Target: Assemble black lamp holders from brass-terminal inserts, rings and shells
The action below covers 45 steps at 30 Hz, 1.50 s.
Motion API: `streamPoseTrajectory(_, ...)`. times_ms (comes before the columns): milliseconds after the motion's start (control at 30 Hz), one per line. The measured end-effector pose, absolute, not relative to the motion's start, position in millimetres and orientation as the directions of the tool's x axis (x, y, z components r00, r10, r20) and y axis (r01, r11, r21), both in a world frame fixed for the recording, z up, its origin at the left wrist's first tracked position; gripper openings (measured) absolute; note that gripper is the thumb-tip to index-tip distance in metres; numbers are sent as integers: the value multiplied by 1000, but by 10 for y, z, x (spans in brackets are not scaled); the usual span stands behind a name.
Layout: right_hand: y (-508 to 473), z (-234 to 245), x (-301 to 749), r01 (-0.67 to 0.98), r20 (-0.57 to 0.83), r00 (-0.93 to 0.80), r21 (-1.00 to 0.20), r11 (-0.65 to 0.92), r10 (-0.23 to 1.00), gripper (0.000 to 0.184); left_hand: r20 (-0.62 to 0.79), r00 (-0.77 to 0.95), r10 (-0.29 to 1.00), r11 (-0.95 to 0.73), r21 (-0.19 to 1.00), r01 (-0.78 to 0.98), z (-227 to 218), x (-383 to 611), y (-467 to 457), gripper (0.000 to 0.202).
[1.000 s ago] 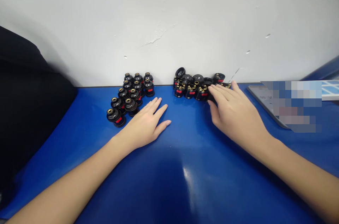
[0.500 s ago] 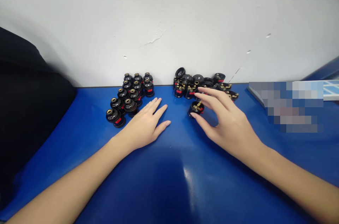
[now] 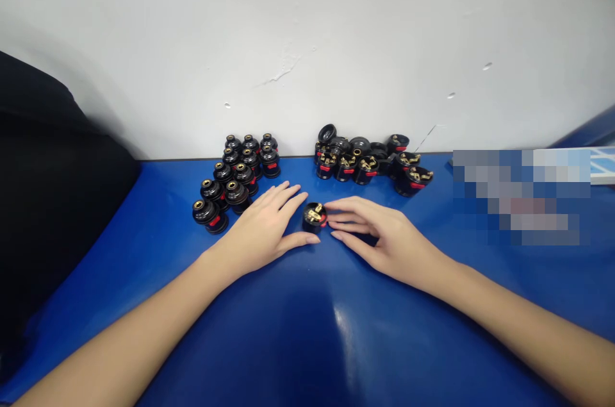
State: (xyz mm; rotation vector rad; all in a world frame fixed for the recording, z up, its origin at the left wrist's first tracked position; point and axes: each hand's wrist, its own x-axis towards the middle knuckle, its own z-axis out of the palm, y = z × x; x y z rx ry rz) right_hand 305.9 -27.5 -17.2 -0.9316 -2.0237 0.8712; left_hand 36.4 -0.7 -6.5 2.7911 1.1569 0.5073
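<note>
A black lamp-holder body [image 3: 314, 218] with brass terminals on top and a red tab on its side stands upright between my hands. My left hand [image 3: 262, 225] lies flat on the blue table, open, its thumb tip close to the foot of the body. On the other side, my right hand [image 3: 389, 237] is open with slightly bent fingers; its fingertips are at the red tab, thumb apart. Left of my left hand, several capped black lamp holders [image 3: 209, 216] stand in rows, each with a brass threaded hole on top.
Against the white wall [image 3: 307, 41], several open lamp-holder bodies [image 3: 414, 181] stand with loose black caps [image 3: 327, 133] among them. Black fabric [image 3: 52, 189] rises at the left edge. A pixelated patch covers part of the right side, next to a white and blue object [image 3: 606, 165].
The lamp-holder body has come left and nearer, from the right group to beside my left hand. My right hand moved with it. My left hand has barely shifted.
</note>
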Motion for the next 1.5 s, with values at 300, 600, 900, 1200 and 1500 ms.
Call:
streamPoseTrajectory(300,-267,-98,3088,361,388,-505,-717,596,771,25,312,670,674,-736,202,646,-57,366,-11,74)
streamPoseTrajectory(600,-219,-35,3119,489,536,-519,-453,746,666,23,317,683,658,-751,204,628,-45,370,-14,66)
streamPoseTrajectory(900,-100,101,3275,715,635,-432,-192,673,640,21,281,686,671,-740,216,637,-33,376,-20,66)
streamPoseTrajectory(1200,118,355,3283,742,649,-424,-152,653,632,24,256,689,678,-735,247,632,13,359,-28,58)
streamPoseTrajectory(1500,973,705,3349,746,542,-595,100,658,593,29,288,604,743,-670,330,666,61,375,-44,49)
